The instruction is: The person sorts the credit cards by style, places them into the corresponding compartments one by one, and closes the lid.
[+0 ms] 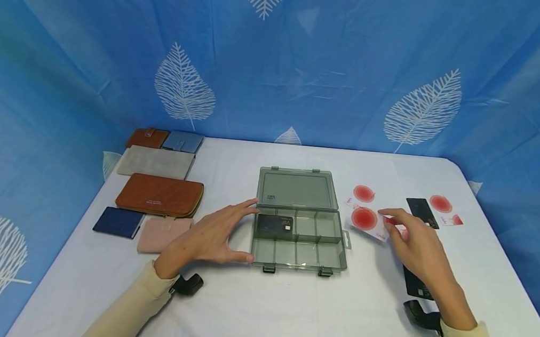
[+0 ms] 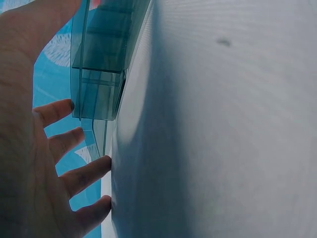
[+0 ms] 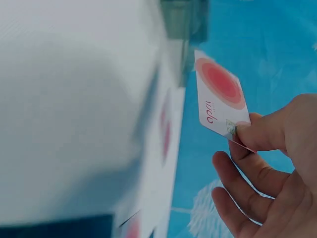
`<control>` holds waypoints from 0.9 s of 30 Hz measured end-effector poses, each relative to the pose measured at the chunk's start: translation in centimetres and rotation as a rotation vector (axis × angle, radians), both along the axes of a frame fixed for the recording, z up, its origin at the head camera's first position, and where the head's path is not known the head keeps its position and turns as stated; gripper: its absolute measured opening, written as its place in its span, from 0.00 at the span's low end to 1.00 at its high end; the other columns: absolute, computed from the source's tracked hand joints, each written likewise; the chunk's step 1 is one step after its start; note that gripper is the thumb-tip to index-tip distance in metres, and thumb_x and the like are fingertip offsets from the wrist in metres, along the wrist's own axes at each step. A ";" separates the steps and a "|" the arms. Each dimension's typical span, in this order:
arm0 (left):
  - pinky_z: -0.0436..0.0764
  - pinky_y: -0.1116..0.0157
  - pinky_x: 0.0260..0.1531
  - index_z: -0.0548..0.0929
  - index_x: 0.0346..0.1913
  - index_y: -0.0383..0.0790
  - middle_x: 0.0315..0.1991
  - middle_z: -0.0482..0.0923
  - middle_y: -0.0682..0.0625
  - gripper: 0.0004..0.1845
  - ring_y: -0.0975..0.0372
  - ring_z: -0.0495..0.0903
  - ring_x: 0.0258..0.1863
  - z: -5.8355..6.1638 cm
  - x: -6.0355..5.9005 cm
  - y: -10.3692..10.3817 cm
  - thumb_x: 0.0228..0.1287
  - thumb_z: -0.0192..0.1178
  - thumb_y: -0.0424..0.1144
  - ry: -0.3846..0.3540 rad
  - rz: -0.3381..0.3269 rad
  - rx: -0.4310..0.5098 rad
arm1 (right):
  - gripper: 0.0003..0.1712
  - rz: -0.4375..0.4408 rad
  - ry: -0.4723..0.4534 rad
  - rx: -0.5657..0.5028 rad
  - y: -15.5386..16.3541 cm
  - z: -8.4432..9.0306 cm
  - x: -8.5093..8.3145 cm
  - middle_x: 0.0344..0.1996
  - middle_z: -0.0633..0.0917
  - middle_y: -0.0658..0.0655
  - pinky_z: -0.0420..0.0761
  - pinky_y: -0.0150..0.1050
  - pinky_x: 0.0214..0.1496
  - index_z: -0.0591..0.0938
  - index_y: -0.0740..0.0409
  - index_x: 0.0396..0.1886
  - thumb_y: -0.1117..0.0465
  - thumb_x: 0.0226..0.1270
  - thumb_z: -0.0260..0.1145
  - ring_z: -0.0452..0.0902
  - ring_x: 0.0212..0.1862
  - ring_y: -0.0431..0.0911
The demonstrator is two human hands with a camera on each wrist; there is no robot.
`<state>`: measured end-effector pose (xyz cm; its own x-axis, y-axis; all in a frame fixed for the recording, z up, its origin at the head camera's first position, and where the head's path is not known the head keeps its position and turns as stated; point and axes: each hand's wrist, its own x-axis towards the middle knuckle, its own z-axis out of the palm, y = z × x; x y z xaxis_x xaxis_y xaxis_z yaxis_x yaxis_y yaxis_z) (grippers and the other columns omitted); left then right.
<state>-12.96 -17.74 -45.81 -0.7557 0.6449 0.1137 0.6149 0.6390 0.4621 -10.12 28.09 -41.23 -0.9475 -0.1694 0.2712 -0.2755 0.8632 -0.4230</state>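
My right hand (image 1: 419,251) pinches a white card with a red circle (image 3: 220,87) by one corner, between thumb and index finger. It holds the card up off the table, to the right of a translucent grey-green compartment box (image 1: 308,255). The box's lid (image 1: 299,190) lies folded back, away from me. Across the box's upper-left compartments rests a black VIP card (image 1: 270,226). My left hand (image 1: 216,233) is at the box's left side with fingers spread, the index fingertip and thumb tip right at its edge; in the left wrist view nothing is gripped.
More red-circle cards (image 1: 363,193) (image 1: 440,204) and black cards (image 1: 421,211) lie on the right of the white table. Wallets are grouped at the left: brown (image 1: 159,193), grey (image 1: 157,163), navy (image 1: 118,221), pink (image 1: 163,233), and blue (image 1: 183,140). A blue curtain (image 1: 301,85) hangs behind.
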 end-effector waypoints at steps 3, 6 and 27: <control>0.70 0.40 0.75 0.66 0.83 0.46 0.87 0.55 0.49 0.58 0.49 0.65 0.81 -0.1 0.0 0.0 0.55 0.75 0.70 0.008 -0.001 0.002 | 0.21 0.020 0.036 -0.004 -1.1 0.8 -0.3 0.48 0.90 0.69 0.80 0.44 0.31 0.86 0.57 0.62 0.70 0.72 0.72 0.77 0.30 0.53; 0.71 0.41 0.74 0.66 0.83 0.45 0.87 0.55 0.48 0.58 0.49 0.65 0.81 -0.1 -0.1 0.0 0.56 0.74 0.71 0.010 -0.004 0.000 | 0.20 0.054 0.042 -0.018 -2.3 1.5 -0.5 0.48 0.91 0.67 0.83 0.49 0.35 0.86 0.56 0.62 0.69 0.71 0.73 0.84 0.37 0.57; 0.69 0.41 0.76 0.65 0.83 0.49 0.88 0.53 0.50 0.58 0.50 0.64 0.82 -0.1 -0.1 0.0 0.56 0.72 0.73 -0.026 0.008 -0.025 | 0.19 0.310 -0.029 -0.042 -10.0 1.7 -0.6 0.50 0.91 0.49 0.86 0.46 0.41 0.87 0.52 0.60 0.70 0.74 0.70 0.82 0.38 0.41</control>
<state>-13.04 -17.78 -45.90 -0.7635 0.6411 0.0778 0.5974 0.6554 0.4622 -10.69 18.07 -39.56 -0.8597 -0.4410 0.2576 -0.5104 0.7214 -0.4681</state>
